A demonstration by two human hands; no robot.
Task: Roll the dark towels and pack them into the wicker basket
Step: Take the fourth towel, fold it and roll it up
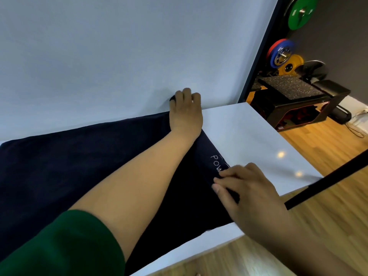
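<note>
Green sleeve (65,242) is seen nearest, bottom left; the left forearm is stretched from it across the towel (59,172).

Towel is laid flat on the white table (249,136), long axis running from the right end off toward the left of view. No roll started yet, by the look of it.

Right hand (249,192) is placed at the towel's near right corner, fingers (225,182) curled and pinched on the hem beside the stitched lettering.

Left hand (186,114) is set at the far right corner by the wall (119,56), fingers bent over the edge; grip likely, not fully visible.

Both hands sit on the short right end, so rolling would be expected leftward along the length. Basket not in view.
</note>
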